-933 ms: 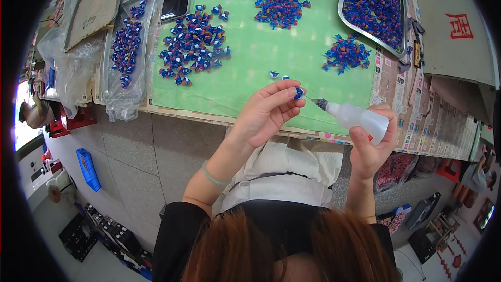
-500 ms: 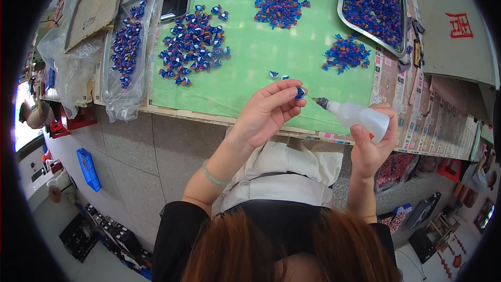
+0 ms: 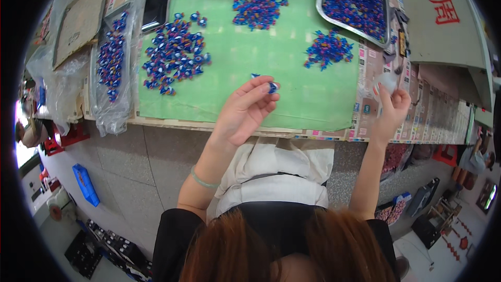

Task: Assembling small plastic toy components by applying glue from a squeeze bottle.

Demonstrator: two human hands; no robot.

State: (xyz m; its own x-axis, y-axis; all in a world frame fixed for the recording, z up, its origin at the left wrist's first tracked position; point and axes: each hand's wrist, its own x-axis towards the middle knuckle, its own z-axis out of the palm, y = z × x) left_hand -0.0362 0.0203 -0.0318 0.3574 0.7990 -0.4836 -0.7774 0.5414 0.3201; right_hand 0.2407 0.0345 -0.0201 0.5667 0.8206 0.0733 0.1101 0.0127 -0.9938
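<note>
My left hand (image 3: pixel 245 107) pinches a small blue plastic piece with a white patch (image 3: pixel 272 88) between thumb and fingertips, above the green mat. Just beyond those fingers lies another small blue-and-white piece (image 3: pixel 254 75), partly hidden. Over at the mat's right side, my right hand (image 3: pixel 392 110) has its fingers closed at the near end of a translucent white squeeze bottle (image 3: pixel 386 81). The bottle's needle tip does not show clearly.
The green mat (image 3: pixel 224 73) carries a pile of blue-and-white pieces (image 3: pixel 175 55) and two piles of small blue pieces (image 3: pixel 255 10) (image 3: pixel 329 49). A metal tray (image 3: pixel 387 18) of pieces, a phone (image 3: pixel 156 2), a bagged tray of pieces (image 3: pixel 110 62) and a grey cabinet (image 3: pixel 443 36) surround it.
The right hand has carried the bottle away from the left hand, to the right and farther back. The left hand keeps its pinch on the piece. The whole view has shifted slightly.
</note>
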